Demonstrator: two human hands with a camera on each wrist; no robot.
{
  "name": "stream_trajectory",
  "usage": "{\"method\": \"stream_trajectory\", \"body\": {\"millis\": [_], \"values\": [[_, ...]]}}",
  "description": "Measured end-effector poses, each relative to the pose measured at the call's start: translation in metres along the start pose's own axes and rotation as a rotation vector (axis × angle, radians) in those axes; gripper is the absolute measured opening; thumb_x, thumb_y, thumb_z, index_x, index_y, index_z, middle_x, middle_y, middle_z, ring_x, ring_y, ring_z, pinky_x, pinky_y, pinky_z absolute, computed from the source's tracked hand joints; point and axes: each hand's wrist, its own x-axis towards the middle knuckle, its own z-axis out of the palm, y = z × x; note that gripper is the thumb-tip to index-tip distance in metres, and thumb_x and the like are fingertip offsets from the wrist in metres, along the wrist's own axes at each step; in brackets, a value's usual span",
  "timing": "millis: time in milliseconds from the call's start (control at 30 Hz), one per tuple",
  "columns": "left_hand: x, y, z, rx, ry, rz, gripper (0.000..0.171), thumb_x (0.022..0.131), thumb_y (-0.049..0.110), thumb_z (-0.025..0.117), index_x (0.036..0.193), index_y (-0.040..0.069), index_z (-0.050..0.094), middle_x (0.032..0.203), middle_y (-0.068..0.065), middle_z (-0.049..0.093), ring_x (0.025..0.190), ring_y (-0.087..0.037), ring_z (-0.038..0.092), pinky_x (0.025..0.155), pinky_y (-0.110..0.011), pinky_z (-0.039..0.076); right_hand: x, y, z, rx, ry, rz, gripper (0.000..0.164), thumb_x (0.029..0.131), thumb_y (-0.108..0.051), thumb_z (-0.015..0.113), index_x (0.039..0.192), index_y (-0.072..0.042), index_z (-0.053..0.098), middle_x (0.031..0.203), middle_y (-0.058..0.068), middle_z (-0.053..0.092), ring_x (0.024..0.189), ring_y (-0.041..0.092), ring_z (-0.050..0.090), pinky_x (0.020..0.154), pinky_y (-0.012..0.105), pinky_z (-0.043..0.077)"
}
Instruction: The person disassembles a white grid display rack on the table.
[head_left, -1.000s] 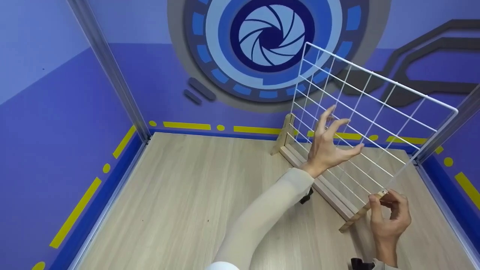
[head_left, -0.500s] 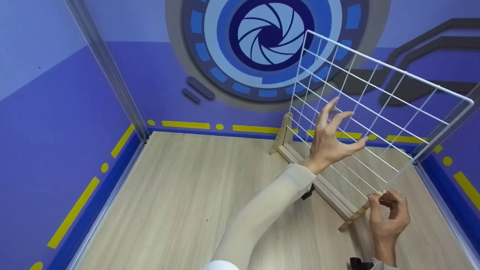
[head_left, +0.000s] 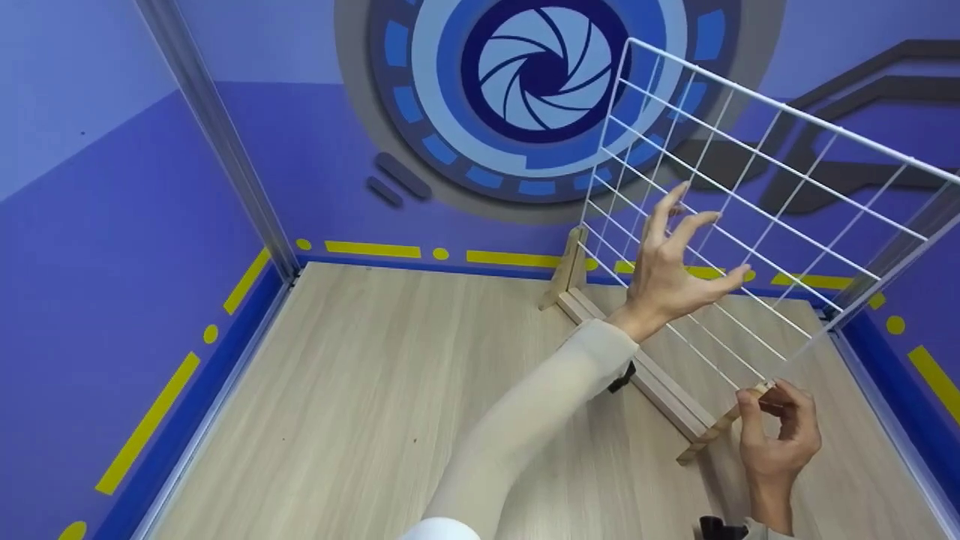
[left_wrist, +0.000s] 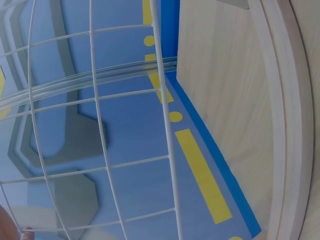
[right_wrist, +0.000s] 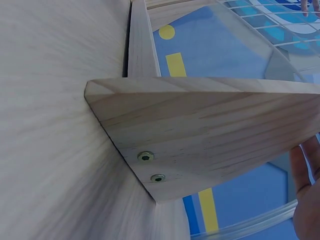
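Observation:
A white wire grid panel slants up between two wooden side pieces of a stand. My left hand has bent, spread fingers at the grid's wires; a fingertip meets a wire in the left wrist view. With thumb and fingers, my right hand pinches the top of the near wooden side piece, which shows two hex-socket bolts. The far side piece stands by the back wall. A wooden crossbar joins them, with the grid's lowest wire above it. The pinched tip is partly hidden.
The stand rests on a light wood-grain tabletop. Blue-purple printed walls rise behind and at both sides, with metal posts at the corners. The grid's near upper corner leaves the head view on the right.
The grid's upper edge has risen and shifted right. My left hand has moved up and slightly right with it. The right hand stays at the near side piece.

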Motion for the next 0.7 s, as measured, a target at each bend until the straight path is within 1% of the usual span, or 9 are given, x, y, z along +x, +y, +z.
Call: {"method": "stream_trajectory", "body": {"millis": [267,433,700], "values": [[0.007,0.004,-0.003,0.004,0.008,0.004,0.064,0.076,0.05,0.081,0.126,0.015,0.063,0.162,-0.008,0.025,0.134,-0.01,0.036,0.108,-0.02,0.032,0.0,0.001,-0.001,0.004,-0.003,0.008,0.038,0.07,0.018,0.073,0.104,0.023,0.059,0.086,0.016,0.064,0.078,0.016,0.064,0.074,0.023,0.051],[0.01,0.007,-0.004,0.014,0.013,0.014,0.064,0.076,0.05,0.081,0.125,0.015,0.063,0.161,-0.008,0.025,0.133,-0.012,0.038,0.107,-0.018,0.032,-0.001,0.0,-0.002,0.003,-0.003,0.013,0.038,0.069,0.018,0.073,0.104,0.023,0.06,0.087,0.016,0.064,0.079,0.016,0.064,0.074,0.023,0.051],[0.012,0.012,-0.006,0.032,0.014,0.019,0.063,0.076,0.051,0.08,0.125,0.015,0.064,0.161,-0.008,0.026,0.133,-0.012,0.037,0.107,-0.019,0.032,-0.001,0.0,-0.002,-0.02,-0.008,0.015,0.039,0.07,0.017,0.074,0.107,0.021,0.062,0.087,0.016,0.064,0.08,0.016,0.064,0.074,0.023,0.051]]}}
